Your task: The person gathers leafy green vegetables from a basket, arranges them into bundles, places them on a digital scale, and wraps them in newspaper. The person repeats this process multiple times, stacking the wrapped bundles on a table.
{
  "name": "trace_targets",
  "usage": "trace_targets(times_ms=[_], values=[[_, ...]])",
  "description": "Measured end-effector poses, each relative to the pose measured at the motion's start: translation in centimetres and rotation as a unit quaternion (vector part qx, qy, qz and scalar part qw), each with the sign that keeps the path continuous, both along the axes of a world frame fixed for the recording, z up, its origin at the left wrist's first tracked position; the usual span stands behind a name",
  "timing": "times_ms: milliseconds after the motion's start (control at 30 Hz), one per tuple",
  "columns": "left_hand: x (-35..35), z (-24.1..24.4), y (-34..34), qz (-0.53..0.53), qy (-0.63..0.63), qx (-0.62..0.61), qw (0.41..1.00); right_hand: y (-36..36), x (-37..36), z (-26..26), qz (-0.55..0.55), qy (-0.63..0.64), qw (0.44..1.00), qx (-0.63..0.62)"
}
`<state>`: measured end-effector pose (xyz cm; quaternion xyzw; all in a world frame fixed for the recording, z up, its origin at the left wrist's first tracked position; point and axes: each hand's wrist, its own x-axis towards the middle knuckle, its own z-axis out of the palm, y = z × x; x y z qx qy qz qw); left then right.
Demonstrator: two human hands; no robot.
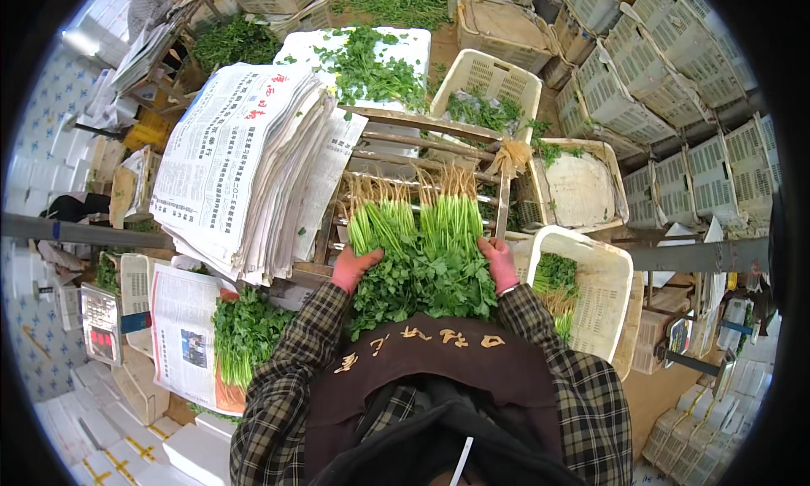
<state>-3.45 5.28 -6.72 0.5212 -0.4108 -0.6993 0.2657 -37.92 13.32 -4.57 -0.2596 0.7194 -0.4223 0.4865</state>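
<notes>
Bunched leafy greens with pale green stems and brown roots, resembling celery or coriander, lie on a slatted wooden rack, roots pointing away from me. My left hand, in a pink glove, rests at the left edge of the greens, its thumb over the stems. My right hand, also gloved in pink, touches their right edge. Whether either hand grips them is not plain. A thick stack of newspapers sits on the rack's left side. More greens lie on a newspaper sheet at the lower left.
A plastic crate holding greens stands at my right. Further crates stand beyond the rack and are stacked at the upper right. Loose leaves lie on a white foam box. A digital scale is at the left, and a person is at the top left.
</notes>
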Motion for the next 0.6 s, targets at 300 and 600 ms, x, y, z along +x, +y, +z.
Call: trace_targets(times_ms=[300,600], values=[[1.6,5.9,-4.5,-0.187,-0.370,-0.109,0.904,-1.1,-4.1,1.3,0.052,-0.027,0.997,0.046],[-12.6,12.2,-1.1,-0.291,-0.157,-0.564,0.757,-1.7,-3.0,-1.8,0.441,0.057,0.895,-0.031]])
